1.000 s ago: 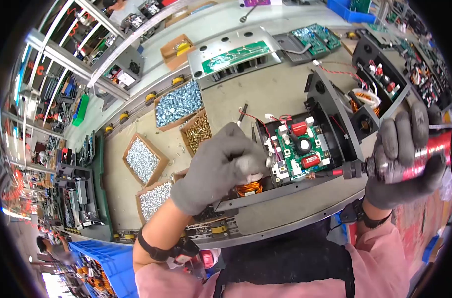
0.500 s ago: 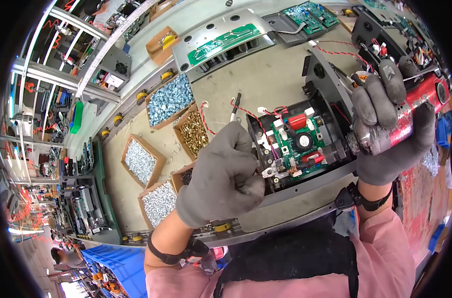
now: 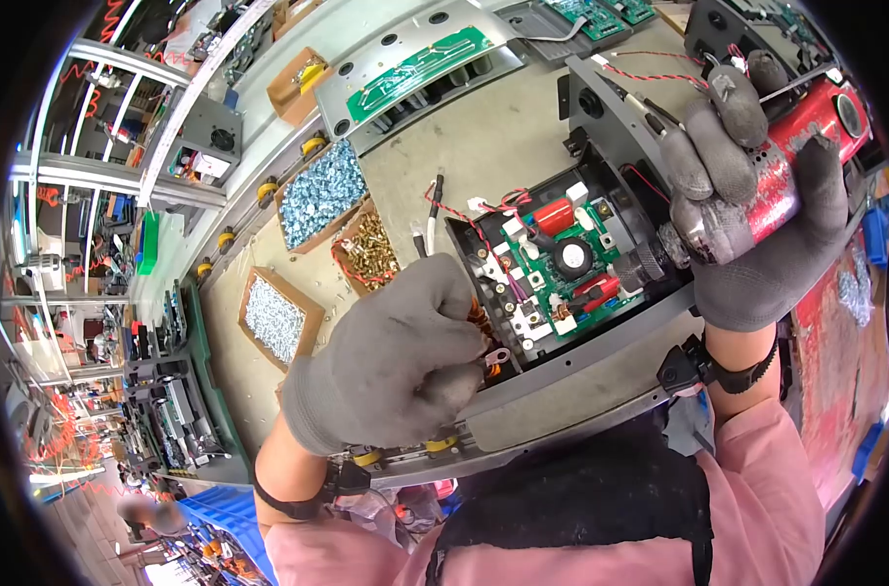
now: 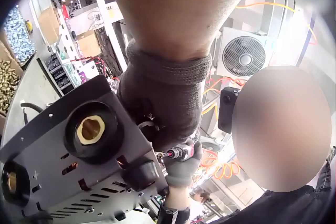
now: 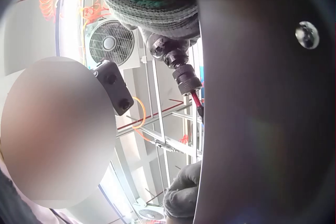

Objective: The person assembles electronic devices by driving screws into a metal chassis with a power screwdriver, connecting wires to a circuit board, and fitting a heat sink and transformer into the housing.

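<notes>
A grey-gloved left hand (image 3: pixel 396 356) has its fingers curled at the left end of a black housing (image 3: pixel 601 352), and a metal ring terminal (image 3: pixel 498 358) sticks out from its fingertips. Beside it are orange coil windings (image 3: pixel 478 317), partly hidden. The gloved right hand (image 3: pixel 757 215) grips a red power screwdriver (image 3: pixel 794 156); the knurled chuck (image 3: pixel 643 266) lies over the green circuit board (image 3: pixel 571 259) inside the housing. In the left wrist view, the left hand (image 4: pixel 163 98) is behind the housing's end panel (image 4: pixel 42 150). The chuck (image 5: pixel 186 79) and a red-collared bit (image 5: pixel 196 98) show in the right wrist view.
Left of the housing stand cardboard bins of bluish fasteners (image 3: pixel 322 195), brass fasteners (image 3: pixel 369 249) and silver screws (image 3: pixel 274 317). A metal panel with a green board (image 3: pixel 420 73) lies behind. Twisted red-white wires (image 3: pixel 655 76) run toward another black housing (image 3: pixel 723 34).
The left hand has moved with the ring terminal from the board's corner toward the housing's left end. The screwdriver has changed its angle, and the head view has shifted.
</notes>
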`<move>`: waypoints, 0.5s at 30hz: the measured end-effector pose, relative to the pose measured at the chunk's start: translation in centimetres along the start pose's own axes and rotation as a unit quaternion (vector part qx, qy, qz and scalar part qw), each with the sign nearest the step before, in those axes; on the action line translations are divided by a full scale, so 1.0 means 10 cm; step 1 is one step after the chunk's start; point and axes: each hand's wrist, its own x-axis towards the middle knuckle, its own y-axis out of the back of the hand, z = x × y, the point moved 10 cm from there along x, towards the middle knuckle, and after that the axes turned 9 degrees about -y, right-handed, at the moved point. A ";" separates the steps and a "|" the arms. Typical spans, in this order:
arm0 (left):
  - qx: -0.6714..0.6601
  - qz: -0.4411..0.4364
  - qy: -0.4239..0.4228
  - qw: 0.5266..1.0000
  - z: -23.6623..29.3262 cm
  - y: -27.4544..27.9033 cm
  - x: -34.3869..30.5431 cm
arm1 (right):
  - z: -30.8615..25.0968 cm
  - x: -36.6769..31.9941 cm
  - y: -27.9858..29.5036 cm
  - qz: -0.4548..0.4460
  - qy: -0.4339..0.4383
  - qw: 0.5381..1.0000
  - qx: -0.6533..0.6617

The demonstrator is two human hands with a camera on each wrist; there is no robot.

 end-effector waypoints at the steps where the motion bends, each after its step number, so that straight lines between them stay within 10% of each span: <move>1: 0.014 -0.014 0.010 1.000 0.00 -0.03 0.02 | -0.02 -0.01 0.01 -0.008 0.007 1.000 0.003; 15: 0.209 0.057 0.173 0.961 -0.03 -0.05 -0.13 | 0.03 -0.01 0.02 -0.042 -0.006 0.999 0.020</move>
